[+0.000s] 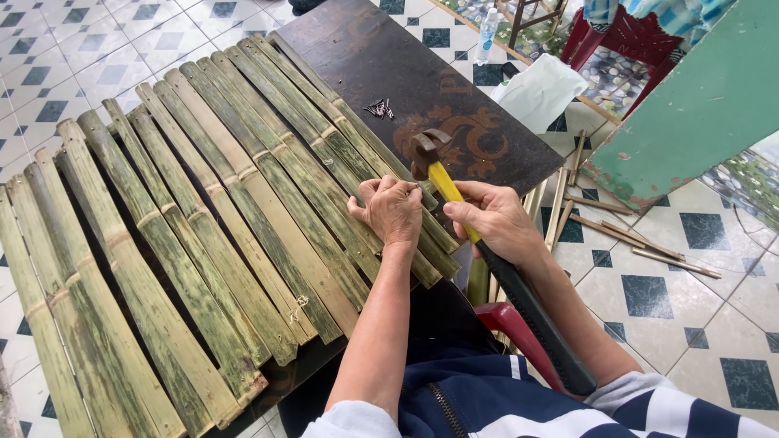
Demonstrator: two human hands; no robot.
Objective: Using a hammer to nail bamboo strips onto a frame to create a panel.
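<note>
Green-mottled bamboo slats (pixel 203 219); yellow-black hammer handle (pixel 487 251); dark board (pixel 389 73), orange scrollwork.

1 hammer (pixel 425 152), 2 hands

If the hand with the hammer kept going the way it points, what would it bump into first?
The right hand holds the hammer and points up-left. Going straight on, its fingers would probably meet the left hand first, which rests on the bamboo slats close beside it. Depth is hard to judge.

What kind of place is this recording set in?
Probably a home porch or yard used as a craft spot: split bamboo slats laid over a dark wooden board, patterned floor tiles, and a claw hammer in the right hand.
</note>
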